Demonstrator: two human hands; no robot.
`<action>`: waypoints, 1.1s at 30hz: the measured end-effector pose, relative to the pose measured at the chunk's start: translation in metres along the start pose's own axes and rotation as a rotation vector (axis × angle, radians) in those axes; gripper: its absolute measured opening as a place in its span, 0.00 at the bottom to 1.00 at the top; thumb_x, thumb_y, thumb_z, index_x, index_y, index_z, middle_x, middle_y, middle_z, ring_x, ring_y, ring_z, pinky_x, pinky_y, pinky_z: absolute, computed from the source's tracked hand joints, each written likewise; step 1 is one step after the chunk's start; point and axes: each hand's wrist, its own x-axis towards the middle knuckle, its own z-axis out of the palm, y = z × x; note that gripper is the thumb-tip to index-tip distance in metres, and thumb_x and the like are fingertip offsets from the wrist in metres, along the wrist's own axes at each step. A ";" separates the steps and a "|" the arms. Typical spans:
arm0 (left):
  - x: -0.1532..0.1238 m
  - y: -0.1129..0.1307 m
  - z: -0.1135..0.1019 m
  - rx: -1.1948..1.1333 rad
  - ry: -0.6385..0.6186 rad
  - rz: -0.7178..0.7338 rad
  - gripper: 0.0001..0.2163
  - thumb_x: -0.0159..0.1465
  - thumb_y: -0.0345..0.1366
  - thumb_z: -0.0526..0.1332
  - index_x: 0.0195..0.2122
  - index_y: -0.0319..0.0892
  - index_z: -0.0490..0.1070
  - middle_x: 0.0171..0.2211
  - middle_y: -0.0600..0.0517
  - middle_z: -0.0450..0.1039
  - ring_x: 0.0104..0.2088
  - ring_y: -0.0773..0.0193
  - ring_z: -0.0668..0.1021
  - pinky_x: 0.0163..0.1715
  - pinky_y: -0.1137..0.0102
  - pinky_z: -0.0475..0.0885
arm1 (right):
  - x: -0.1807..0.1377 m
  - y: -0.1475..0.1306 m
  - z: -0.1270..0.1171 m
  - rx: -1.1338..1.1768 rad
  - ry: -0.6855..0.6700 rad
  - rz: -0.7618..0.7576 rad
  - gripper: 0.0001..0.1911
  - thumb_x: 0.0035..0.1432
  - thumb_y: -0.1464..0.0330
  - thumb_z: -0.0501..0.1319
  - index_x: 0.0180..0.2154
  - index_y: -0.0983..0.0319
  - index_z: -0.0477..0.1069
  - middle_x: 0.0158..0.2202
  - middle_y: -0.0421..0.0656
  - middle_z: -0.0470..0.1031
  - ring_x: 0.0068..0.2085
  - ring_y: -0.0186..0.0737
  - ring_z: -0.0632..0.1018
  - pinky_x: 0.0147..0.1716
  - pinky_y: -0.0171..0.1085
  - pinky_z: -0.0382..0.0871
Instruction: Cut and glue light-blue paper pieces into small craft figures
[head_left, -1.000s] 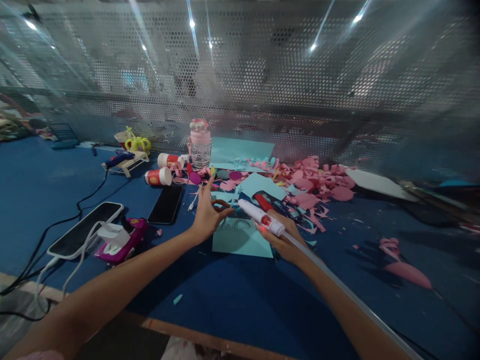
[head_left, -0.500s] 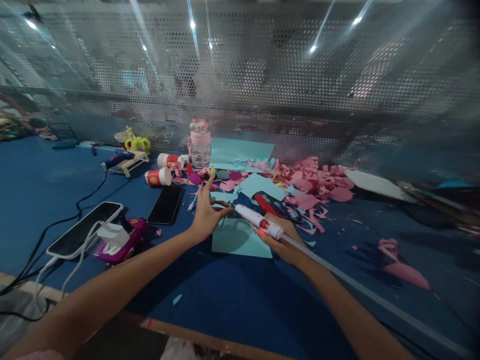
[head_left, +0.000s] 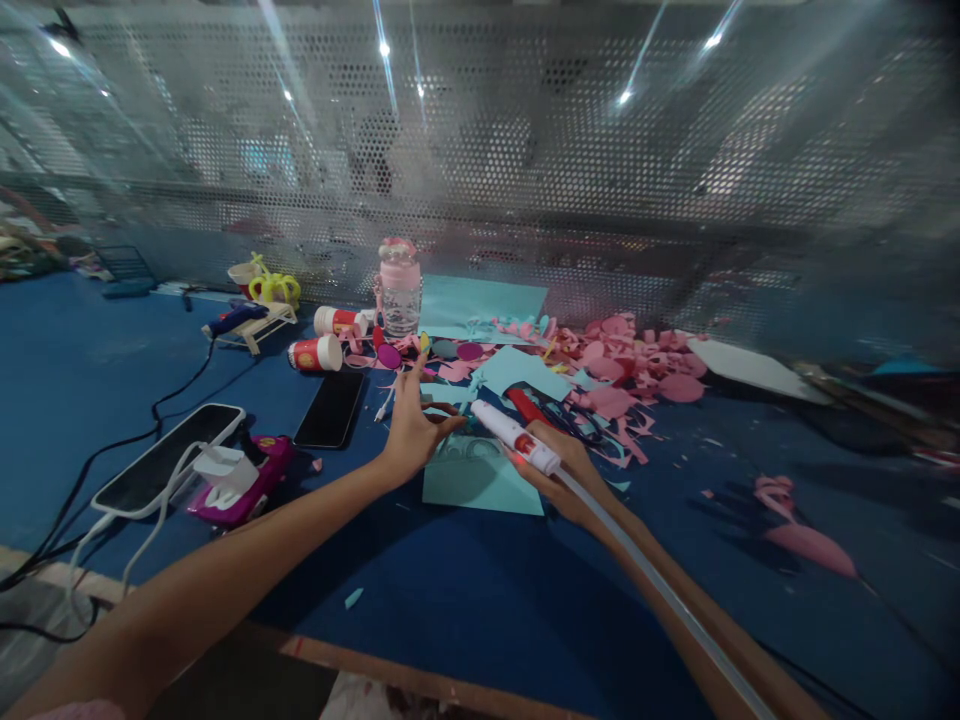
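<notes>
Partway through, I'd judge: curls already sit on the sheet, and plenty of cut pieces are unused.
Left hand (head_left: 411,432) is splayed, its thumb at a small dark loop (head_left: 442,408); I cannot tell if it grips. The light-blue sheet (head_left: 480,482) lies below, and the glue pen (head_left: 516,437) is clasped in the right hand (head_left: 571,478).

White-and-red glue gun (head_left: 516,437) over pale turquoise paper (head_left: 480,478); pink scraps (head_left: 634,365) on deep blue table (head_left: 480,600).

Bare blue mat (head_left: 465,600) runs along the near edge, widest on the right. In the middle, the left hand (head_left: 412,425) and the right hand (head_left: 562,470) with its glue gun (head_left: 517,437) cover the teal sheet (head_left: 472,485). Two phones (head_left: 330,408) crowd the left. Pink scraps (head_left: 622,375) and a mesh screen (head_left: 525,180) close the far side.
</notes>
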 end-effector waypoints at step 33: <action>0.001 0.000 0.001 0.006 0.050 -0.053 0.41 0.45 0.33 0.69 0.58 0.56 0.49 0.47 0.48 0.55 0.28 0.71 0.74 0.24 0.72 0.75 | 0.000 -0.002 -0.002 -0.106 0.009 0.007 0.11 0.53 0.60 0.53 0.25 0.59 0.57 0.22 0.41 0.67 0.22 0.34 0.68 0.20 0.32 0.56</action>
